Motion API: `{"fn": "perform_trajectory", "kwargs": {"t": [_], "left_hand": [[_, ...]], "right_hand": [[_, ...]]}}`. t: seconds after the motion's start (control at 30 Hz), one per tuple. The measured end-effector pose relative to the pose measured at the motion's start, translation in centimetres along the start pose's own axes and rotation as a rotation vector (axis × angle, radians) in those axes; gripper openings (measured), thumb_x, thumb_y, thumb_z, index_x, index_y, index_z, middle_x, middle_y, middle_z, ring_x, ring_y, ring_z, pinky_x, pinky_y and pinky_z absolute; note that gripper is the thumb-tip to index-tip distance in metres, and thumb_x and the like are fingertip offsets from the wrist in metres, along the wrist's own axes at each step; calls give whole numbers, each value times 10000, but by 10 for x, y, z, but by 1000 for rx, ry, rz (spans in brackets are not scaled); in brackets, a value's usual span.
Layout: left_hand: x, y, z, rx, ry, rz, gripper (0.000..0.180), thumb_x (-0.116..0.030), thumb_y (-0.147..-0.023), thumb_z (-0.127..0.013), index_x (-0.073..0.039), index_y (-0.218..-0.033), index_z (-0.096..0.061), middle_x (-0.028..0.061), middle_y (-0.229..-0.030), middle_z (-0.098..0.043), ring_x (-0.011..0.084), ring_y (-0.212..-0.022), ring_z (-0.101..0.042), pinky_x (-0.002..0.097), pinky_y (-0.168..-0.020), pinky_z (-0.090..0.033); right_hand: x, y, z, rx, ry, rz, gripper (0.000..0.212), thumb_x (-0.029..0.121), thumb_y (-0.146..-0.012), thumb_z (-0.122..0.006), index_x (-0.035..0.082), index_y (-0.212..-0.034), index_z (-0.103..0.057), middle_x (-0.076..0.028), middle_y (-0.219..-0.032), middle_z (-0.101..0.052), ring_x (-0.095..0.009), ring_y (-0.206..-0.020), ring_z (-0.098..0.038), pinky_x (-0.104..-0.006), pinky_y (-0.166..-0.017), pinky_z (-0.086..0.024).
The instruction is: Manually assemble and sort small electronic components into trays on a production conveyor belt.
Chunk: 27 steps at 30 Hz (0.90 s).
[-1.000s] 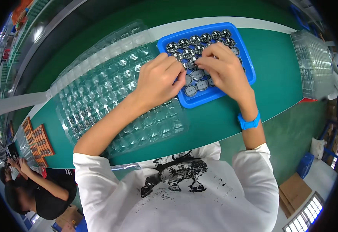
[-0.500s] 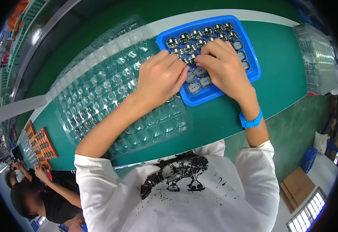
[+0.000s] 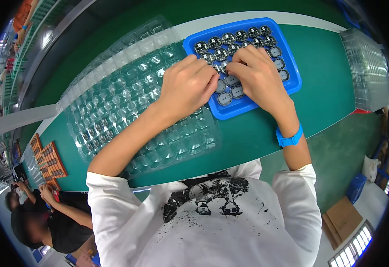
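Two bare hands meet over a shallow blue tray (image 3: 248, 107) of small round parts, the left hand (image 3: 185, 84) at its near left edge and the right hand (image 3: 261, 73) reaching across its middle. Fingers on both are curled nearly closed, their tips only a narrow gap apart; a dark-faced round part (image 3: 223, 66) shows at the right fingertips, though whether either hand actually grips one cannot be told. Just beyond the knuckles sit rows of shiny dark round parts (image 3: 228, 38); nearer the wrists and right of the right hand lie grey-faced ones (image 3: 224, 99). The pieces look light and stiff, likely slick on their faces and easily scratched, best pinched by the rim between thumb and fingertip. A blue wristband (image 3: 289, 135) circles the right wrist. Under the left forearm spreads a clear pocketed plastic sheet (image 3: 190, 138) on the green table (image 3: 323, 66). Well right of the right hand stands a stack of clear trays (image 3: 367, 66); far left, beyond orange trays (image 3: 54, 160), sits a co-worker (image 3: 70, 222) in dark clothing.
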<state>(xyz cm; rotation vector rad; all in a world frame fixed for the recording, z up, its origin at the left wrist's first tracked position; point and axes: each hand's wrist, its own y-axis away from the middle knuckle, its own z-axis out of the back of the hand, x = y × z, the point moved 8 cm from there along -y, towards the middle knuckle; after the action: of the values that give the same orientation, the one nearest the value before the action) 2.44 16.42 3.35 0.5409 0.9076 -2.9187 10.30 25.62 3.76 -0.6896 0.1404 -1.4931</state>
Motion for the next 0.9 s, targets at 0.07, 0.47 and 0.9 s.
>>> {"fn": "perform_trajectory", "kwargs": {"t": [0.07, 0.47, 0.9], "left_hand": [[0, 0, 0, 3, -19, 7, 145, -84, -727, -741, -54, -692, -603, 50, -673, -550, 231, -649, -549, 353, -530, -477], [-4, -3, -3, 79, -33, 13, 95, -21, -744, -728, -36, -788, -645, 73, -707, -585, 265, -678, -567, 387, -568, -469], [-9, -4, -14, 323, -178, 114, 50, -42, -773, -673, -13, -753, -639, 108, -751, -650, 303, -750, -606, 428, -635, -520]], "right_hand": [[-1, 0, -1, -4, -3, -3, 191, -65, -657, -661, 10, -832, -674, -71, -808, -561, -247, -799, -552, -355, -709, -414], [-4, 2, -4, -23, 3, 8, 173, -66, -665, -658, 20, -815, -671, -60, -816, -559, -243, -816, -546, -358, -719, -405], [-1, 5, -15, -33, 2, -9, 143, -43, -696, -680, 25, -821, -668, -59, -822, -573, -242, -837, -558, -356, -748, -400]]}}
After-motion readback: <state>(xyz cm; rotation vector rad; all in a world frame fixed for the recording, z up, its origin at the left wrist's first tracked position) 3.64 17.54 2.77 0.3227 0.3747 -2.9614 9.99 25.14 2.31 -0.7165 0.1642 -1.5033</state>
